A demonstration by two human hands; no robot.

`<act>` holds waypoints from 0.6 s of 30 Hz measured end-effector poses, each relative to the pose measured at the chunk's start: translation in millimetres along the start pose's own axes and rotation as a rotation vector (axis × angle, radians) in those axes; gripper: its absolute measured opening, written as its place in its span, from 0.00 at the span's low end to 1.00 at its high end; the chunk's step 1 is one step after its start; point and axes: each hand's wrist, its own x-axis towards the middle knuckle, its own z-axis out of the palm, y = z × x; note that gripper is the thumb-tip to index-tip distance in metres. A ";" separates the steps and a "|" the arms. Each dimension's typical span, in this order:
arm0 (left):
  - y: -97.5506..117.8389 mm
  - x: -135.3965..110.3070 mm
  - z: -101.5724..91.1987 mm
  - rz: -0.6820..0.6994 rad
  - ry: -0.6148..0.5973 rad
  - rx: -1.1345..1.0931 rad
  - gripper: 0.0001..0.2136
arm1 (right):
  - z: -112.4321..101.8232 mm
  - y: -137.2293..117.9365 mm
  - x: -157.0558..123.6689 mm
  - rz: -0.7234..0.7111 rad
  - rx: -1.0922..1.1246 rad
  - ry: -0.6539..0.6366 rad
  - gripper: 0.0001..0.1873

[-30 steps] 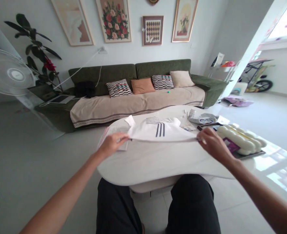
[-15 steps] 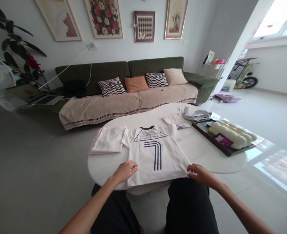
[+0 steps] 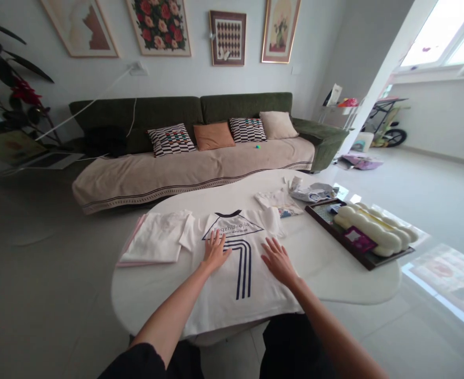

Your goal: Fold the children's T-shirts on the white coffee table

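Note:
A white T-shirt (image 3: 224, 295) with a dark collar, printed lettering and a large striped 7 lies spread on the white table, its hem toward me. My left hand (image 3: 215, 253) rests flat on its upper front, fingers spread over the lettering beside the 7. On the other side of the number, my right hand (image 3: 279, 260) lies on the cloth with its fingers stretched out. Neither hand grips the fabric. To the left sits a stack of folded white and pink clothes (image 3: 157, 237), touching or close to the shirt's left sleeve.
The rounded white table (image 3: 334, 281) also bears a dark tray (image 3: 340, 237) with a cream puffy item (image 3: 374, 226), a folded printed garment (image 3: 279, 202) and a crumpled plastic package (image 3: 314, 191). Behind stands a green sofa (image 3: 164, 116) with cushions. My knees are below the near edge.
Both hands have moved from the shirt's bottom corners up to its chest and now lie flat with fingers spread. The view has moved slightly forward and to the right.

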 end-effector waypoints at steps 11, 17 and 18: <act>-6.2 17.4 10.2 -0.086 -0.018 0.085 0.30 | 13.2 18.6 39.6 0.075 0.083 -0.030 0.28; -4.6 17.3 7.8 -0.089 -0.035 0.078 0.30 | -22.7 79.8 110.4 0.615 0.288 0.190 0.24; -4.2 17.2 7.4 -0.091 -0.037 0.081 0.30 | -21.4 85.6 120.5 0.642 0.296 0.172 0.23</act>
